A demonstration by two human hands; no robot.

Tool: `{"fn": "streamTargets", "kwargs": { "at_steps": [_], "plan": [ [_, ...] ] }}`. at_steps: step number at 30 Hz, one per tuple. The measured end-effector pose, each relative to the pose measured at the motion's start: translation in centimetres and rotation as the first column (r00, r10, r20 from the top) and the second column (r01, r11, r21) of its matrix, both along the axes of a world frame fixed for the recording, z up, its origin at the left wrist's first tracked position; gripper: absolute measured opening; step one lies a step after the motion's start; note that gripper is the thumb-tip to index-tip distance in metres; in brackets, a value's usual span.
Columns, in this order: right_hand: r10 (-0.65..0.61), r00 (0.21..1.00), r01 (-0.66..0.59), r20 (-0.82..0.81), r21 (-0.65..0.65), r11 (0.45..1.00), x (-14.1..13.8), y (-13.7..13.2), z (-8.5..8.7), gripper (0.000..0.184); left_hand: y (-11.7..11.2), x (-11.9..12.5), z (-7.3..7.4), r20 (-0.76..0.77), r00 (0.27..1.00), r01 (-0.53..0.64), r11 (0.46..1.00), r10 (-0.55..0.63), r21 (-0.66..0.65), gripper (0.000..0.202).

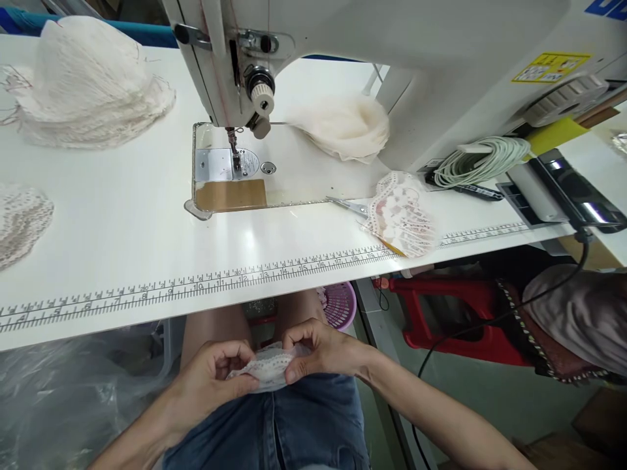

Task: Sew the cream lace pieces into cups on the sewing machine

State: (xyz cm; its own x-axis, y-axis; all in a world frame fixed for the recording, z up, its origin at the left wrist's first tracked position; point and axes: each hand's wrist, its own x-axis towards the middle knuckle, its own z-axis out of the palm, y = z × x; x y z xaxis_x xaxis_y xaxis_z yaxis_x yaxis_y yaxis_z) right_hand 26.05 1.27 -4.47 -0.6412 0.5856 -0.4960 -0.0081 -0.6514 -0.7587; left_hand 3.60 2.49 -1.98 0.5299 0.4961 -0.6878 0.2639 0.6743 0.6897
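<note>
Here, lowest in view, a person's left hand and right hand are a little apart, each pinching one end of a small white lace piece between thumb and fingers. It is held above the lap, over blue shorts. To the left lies clear plastic; just past the right-hand knee is a purple basket. Beyond the knees runs a white surface with a ruler along its near edge. On it, another lace piece touches scissors, and a lace stack is cut off at the left. Further back are a white sewing machine, pale cloth under its arm, and a tall white cloth pile at far left.
</note>
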Motion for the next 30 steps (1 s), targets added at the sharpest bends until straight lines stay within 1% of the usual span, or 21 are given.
{"fn": "streamTargets", "kwargs": {
  "at_steps": [4, 9, 11, 16, 18, 24, 28, 30],
  "plan": [
    [-0.002, 1.0, 0.003, 0.008, -0.009, 1.0, -0.2, 0.0, 0.0, 0.039, -0.1, -0.2, 0.3, -0.005, 1.0, -0.022, 0.999, 0.022, -0.03, 0.028],
    [-0.003, 1.0, 0.003, -0.028, -0.029, 1.0, -0.2, -0.1, 0.3, 0.037, 0.2, 0.3, 0.6, 0.038, 0.999, 0.005, 0.989, 0.001, -0.15, 0.035],
    [0.0, 0.999, -0.001, -0.032, -0.029, 1.0, -0.2, -0.1, 0.4, 0.037, 0.3, 0.6, 0.8, 0.044, 0.999, 0.018, 0.986, -0.011, -0.166, 0.033],
    [-0.002, 0.999, 0.001, -0.033, -0.034, 0.999, -0.2, -0.1, 0.5, 0.037, 0.5, 0.8, 1.0, 0.066, 0.998, 0.026, 0.995, -0.019, -0.095, 0.023],
    [-0.004, 1.0, 0.003, -0.03, -0.041, 0.999, -0.2, -0.1, 0.7, 0.037, 0.5, 0.8, 0.9, 0.068, 0.998, 0.022, 0.996, -0.016, -0.088, 0.025],
    [-0.002, 0.999, -0.002, -0.041, -0.091, 0.996, -0.8, 0.2, 1.4, 0.039, 0.5, 0.8, 0.8, 0.035, 0.999, 0.017, 0.991, -0.013, -0.131, 0.031],
    [-0.013, 0.999, 0.008, -0.051, -0.097, 0.995, -1.0, 0.2, 1.7, 0.041, 0.5, 1.3, 1.0, -0.022, 1.0, 0.005, 0.996, -0.008, -0.092, 0.03],
    [-0.017, 0.998, 0.012, -0.052, -0.094, 0.996, -1.1, 0.1, 1.6, 0.043, 0.5, 1.3, 1.1, -0.026, 1.0, 0.004, 0.998, -0.006, -0.069, 0.03]
  ]
}}
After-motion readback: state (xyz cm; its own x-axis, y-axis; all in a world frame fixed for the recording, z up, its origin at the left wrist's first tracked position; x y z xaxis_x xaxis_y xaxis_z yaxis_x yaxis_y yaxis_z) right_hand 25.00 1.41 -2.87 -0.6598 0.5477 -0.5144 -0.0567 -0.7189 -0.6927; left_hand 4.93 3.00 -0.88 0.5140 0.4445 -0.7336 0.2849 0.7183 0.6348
